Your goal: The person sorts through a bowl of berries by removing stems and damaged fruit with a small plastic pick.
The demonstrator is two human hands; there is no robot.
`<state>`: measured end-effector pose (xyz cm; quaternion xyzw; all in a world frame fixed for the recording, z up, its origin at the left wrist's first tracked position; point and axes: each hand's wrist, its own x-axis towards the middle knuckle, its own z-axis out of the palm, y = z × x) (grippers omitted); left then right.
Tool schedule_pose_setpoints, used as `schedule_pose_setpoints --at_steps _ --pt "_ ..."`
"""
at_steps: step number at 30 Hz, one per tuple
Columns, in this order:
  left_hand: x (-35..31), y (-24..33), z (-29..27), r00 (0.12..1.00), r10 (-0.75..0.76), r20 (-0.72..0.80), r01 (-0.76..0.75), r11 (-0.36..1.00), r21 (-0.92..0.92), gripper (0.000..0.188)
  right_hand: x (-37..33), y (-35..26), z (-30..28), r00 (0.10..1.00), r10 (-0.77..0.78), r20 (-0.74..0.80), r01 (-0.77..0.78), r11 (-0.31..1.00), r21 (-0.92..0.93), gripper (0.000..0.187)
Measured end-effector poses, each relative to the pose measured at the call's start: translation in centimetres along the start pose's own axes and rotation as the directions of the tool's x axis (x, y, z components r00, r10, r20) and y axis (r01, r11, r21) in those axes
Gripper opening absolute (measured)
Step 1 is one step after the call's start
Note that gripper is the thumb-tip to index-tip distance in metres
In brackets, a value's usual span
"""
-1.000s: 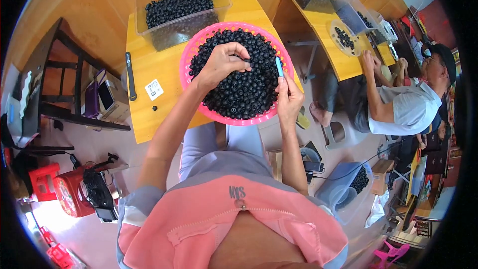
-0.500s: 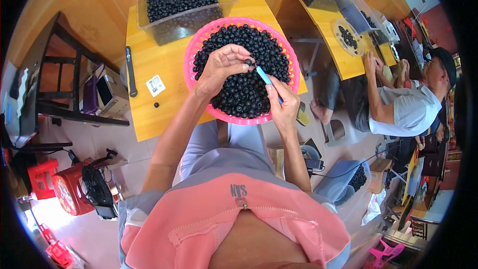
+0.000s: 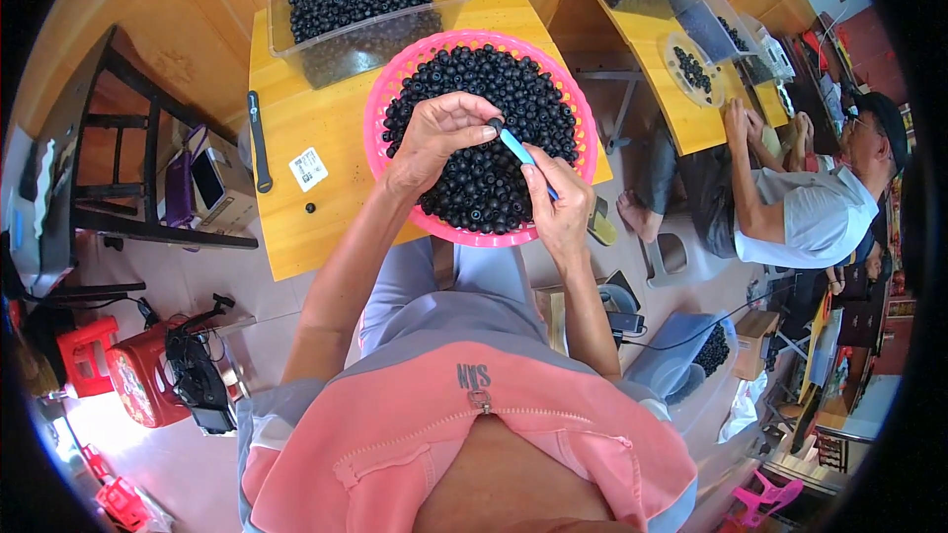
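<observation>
My left hand (image 3: 441, 133) pinches a small round black bead (image 3: 496, 123) between thumb and fingers. A slim light-blue pen-like tool (image 3: 514, 148) is gripped in my right hand (image 3: 559, 199), and its tip meets the bead. Whether the tip goes into the bead is too small to tell. Both hands hover over a pink plastic basket (image 3: 374, 123) with a perforated rim. Heaped inside are many black beads (image 3: 486, 186), some showing a hole. The basket sits at the right side of a yellow wooden table (image 3: 286, 227), overhanging its near edge toward my lap.
On my table are a clear bin (image 3: 360, 54) of black beads, a white printed card (image 3: 308, 169), a loose bead (image 3: 310, 207) and a dark flat strip (image 3: 259, 143). Rightward, a person (image 3: 805, 202) sits at another table (image 3: 681, 123) holding bins and a plate of beads.
The tool in my right hand has shifted slightly up and left, closer against the bead. My left hand stays almost in place.
</observation>
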<state>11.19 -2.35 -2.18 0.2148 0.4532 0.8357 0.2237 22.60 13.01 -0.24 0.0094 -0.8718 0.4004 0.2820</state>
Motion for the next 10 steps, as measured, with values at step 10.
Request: schedule_pose_setpoints --at_steps 10 --pt "-0.07 -0.06 -0.17 1.000 0.014 0.006 -0.014 1.000 0.025 0.022 0.06 -0.12 -0.10 1.000 0.003 0.001 -0.003 1.000 0.026 0.020"
